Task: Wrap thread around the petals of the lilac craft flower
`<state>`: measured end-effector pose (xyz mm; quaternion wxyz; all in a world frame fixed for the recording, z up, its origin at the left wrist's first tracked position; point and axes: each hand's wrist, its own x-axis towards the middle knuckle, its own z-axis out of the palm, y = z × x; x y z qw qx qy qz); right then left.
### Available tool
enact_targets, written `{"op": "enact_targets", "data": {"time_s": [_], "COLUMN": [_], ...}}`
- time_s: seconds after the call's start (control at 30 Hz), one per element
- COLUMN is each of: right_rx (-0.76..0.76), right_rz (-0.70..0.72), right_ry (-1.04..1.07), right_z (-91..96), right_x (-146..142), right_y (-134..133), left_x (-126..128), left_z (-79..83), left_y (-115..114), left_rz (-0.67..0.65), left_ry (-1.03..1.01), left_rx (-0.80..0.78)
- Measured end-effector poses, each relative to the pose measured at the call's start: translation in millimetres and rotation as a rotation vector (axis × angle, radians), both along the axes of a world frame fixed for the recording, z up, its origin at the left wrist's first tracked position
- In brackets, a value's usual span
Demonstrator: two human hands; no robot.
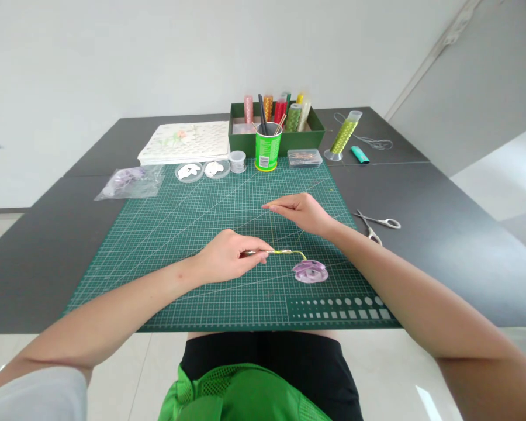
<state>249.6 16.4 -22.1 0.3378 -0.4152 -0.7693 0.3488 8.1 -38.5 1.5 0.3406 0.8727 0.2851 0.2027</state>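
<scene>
My left hand [233, 255] pinches the thin wire stem of an artificial flower [310, 272] between thumb and fingers. The pale purple bloom hangs to the right of that hand, low over the green cutting mat [166, 234]. Yellow-green wrapping shows on the stem, which bends down at the bloom. Above and to the right is my right hand [304, 211], its thumb and fingertips pressed together and pointing left. Whatever is between those fingertips is too fine to make out. The two hands are apart.
Scissors [374, 223] lie open on the right. At the back stand a green cup [267, 151], a box of thread spools [242, 142], a yellow-green spool [345, 134] and a clear case [304, 158]. Two dishes [189, 171], a white slab [193, 140] and a plastic bag [134, 182] sit left.
</scene>
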Motion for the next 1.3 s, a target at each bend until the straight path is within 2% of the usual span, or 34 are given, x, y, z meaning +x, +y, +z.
{"op": "enact_targets", "data": {"time_s": [0.27, 0.47, 0.63, 0.77, 0.97, 1.13, 1.3], "right_rx": [0.001, -0.078, -0.126, -0.158, -0.177, -0.204, -0.224], "right_rz": [0.013, 0.122, 0.22, 0.294, 0.37, 0.435, 0.49], "right_ry": [-0.086, -0.153, -0.186, -0.265, -0.251, -0.194, -0.091], "right_z": [-9.8, 1.7, 12.5, 15.2, 19.5, 36.6, 52.3], "right_x": [2, 0, 0, 0, 0, 0, 2], "right_y": [4, -3, -7, -9, -12, -21, -29], "left_x": [-3, -10, -12, -13, -13, -15, -12], "left_z": [5.7, -1.8, -7.5, -5.0, -4.1, -8.4, -7.4], "left_y": [9, 31, 40, 43, 46, 47, 43], "left_rz": [0.332, 0.516, 0.611, 0.67, 0.71, 0.682, 0.605], "left_ry": [-0.296, -0.414, -0.386, -0.39, -0.395, -0.273, -0.057], "left_rx": [0.001, -0.136, -0.198, -0.188, -0.221, -0.155, -0.065]}}
